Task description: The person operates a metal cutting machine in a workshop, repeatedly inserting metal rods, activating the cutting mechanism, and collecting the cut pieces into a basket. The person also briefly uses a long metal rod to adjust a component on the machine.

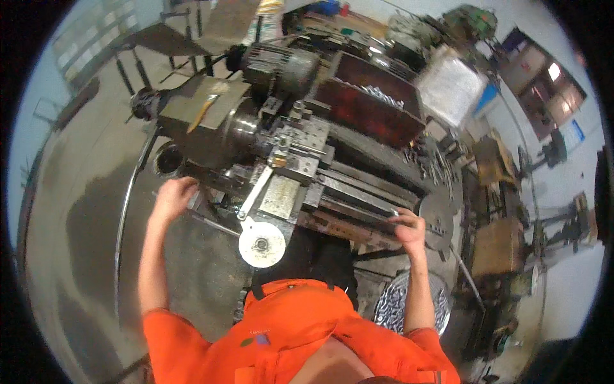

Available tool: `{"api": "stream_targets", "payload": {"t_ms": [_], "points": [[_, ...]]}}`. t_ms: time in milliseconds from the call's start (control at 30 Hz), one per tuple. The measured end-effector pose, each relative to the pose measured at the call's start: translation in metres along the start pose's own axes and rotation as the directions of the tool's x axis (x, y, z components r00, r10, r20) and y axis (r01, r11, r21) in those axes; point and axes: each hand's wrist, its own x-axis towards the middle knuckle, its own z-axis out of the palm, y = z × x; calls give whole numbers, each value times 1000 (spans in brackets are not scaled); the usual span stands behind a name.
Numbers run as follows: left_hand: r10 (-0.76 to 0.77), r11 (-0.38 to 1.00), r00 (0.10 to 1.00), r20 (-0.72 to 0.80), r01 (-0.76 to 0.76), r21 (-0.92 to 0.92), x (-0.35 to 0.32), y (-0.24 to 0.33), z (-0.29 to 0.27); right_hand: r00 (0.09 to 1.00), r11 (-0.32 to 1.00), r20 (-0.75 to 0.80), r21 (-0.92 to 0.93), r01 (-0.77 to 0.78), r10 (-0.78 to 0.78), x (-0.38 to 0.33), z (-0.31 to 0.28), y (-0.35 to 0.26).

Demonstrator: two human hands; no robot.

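Here we are at the metal lathe [297, 150], the person in an orange shirt [300, 339] standing right up against it, both arms spread wide! Out on the left side, the left hand [176, 197] has its fingers curled beside a grey lever [200, 203], below the headstock [195, 115]; whether it truly grips, I cannot tell. Over on the right, the right hand [410, 229] is up in front of the bed rails [361, 192], thumb and fingers pinched around a small metal part [393, 214], bright at the fingertips, its exact shape too blurred to call. Between the hands, look at the white handwheel [262, 244], nearest the body, with a pale crank arm [256, 192] slanting up from it toward the tool post [297, 157]. Just left of that sits the round steel chuck [245, 131], and a brush [204, 110] lies flat on top of the headstock! Behind the bed, a dark red bin [371, 118] holds a heap of shiny pieces; below the right forearm, a round basket [446, 320] brims with more. Wrenches [438, 169] lie beyond the right hand, by a round plate [437, 214].
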Motion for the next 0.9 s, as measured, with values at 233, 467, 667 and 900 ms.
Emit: {"api": "stream_targets", "payload": {"t_ms": [233, 467, 667, 900], "points": [[-256, 893, 897, -360, 362, 269, -102, -77, -105, 721, 759, 316, -3, 651, -617, 135, 117, -175], [-455, 878, 857, -241, 477, 40, -167, -120, -73, 714, 656, 642, -415, 631, -280, 206, 220, -217], [-482, 833, 818, -313, 539, 125, -164, -108, -64, 670, 820, 713, -249, 515, -204, 224, 235, -219], [-418, 820, 833, -362, 518, 246, -155, -132, -57, 722, 989, 692, -124, 82, 27, 250, 251, -216]]}}
